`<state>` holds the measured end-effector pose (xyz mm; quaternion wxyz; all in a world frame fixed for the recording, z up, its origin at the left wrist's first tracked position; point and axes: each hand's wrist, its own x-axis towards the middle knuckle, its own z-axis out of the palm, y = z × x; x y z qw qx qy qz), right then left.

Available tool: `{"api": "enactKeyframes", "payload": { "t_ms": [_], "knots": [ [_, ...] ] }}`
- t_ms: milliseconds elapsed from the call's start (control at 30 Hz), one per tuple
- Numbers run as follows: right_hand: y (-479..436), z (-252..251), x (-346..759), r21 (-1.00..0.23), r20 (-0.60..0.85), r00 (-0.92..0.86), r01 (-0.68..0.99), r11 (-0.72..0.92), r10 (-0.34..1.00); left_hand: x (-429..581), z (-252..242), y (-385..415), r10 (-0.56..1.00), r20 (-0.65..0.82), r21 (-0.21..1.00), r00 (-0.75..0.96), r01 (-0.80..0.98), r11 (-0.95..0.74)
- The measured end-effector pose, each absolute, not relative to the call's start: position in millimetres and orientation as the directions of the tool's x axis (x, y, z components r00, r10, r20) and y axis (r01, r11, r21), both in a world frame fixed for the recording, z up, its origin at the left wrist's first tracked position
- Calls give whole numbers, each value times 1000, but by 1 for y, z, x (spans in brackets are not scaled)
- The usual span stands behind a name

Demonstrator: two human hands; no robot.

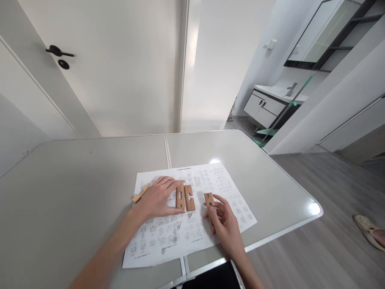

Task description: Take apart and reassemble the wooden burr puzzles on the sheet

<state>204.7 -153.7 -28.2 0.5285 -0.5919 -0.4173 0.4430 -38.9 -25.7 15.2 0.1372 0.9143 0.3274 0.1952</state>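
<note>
1. Left hand (pixel 158 196): palm down, thumb and fingertips spread to the two ends of one block, with the piece between them; probably set this way to steady it while leaving its face uncovered.
2. Slotted block (pixel 177 197): brown wood, oblong opening at centre, dark mark like a 2 at the near end; lies on the paper.
3. Notched block (pixel 188 201): matching wood, cut-out in its right long edge; just beside the slotted block, nearly parallel, in neither hand. Too close to tell whether the two touch.
4. Right hand (pixel 224 218): closed on another block, thumb over its upper face, fingers curled around the side; gripping the near part seems to leave the far end in view.
5. Marked block (pixel 207 200): brown, dark character at the far end, not surely legible; right of the notched block. Whether it clears the paper cannot be told.
6. Pale piece (pixel 138 196): lighter wood, at the paper's left edge, partly hidden by the left hand; full outline not visible.
7. Printed sheet (pixel 156 257): white, small diagrams, beneath the pieces; presumably spread flat for viewing alongside them.
8. Table (pixel 75 192): grey top, metal-edged, supporting all the above.
</note>
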Motion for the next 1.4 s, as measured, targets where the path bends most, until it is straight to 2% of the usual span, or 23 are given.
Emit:
{"api": "enactKeyframes", "payload": {
  "t_ms": [167, 333, 467, 667, 867, 1000, 1400],
  "knots": [
    [-153, -29, 204, -996, -68, 231, 32, -78, 971, -39, 14, -25, 665, 314, 431, 678, 522, -736],
    [-154, -25, 203, -995, -68, 220, 55, -82, 973, -23, 17, -39, 750, 355, 621, 558, 459, -635],
    [-155, -15, 205, -998, -66, 190, 1, -67, 980, -7, 16, -55, 802, 334, 741, 495, 388, -548],
    [-155, -9, 212, -978, -166, 90, -145, -152, 982, 4, 12, -66, 821, 268, 865, 505, 249, -435],
    [-155, -15, 218, -956, -209, 71, -224, -188, 975, 4, 7, -66, 821, 212, 911, 530, 197, -362],
    [-154, -15, 218, -962, -205, 77, -198, -187, 976, 3, 9, -66, 805, 218, 917, 551, 167, -362],
    [-154, -15, 215, -973, -185, 14, -145, -181, 983, -5, 18, -57, 714, 111, 896, 692, 242, -373]
  ]
}}
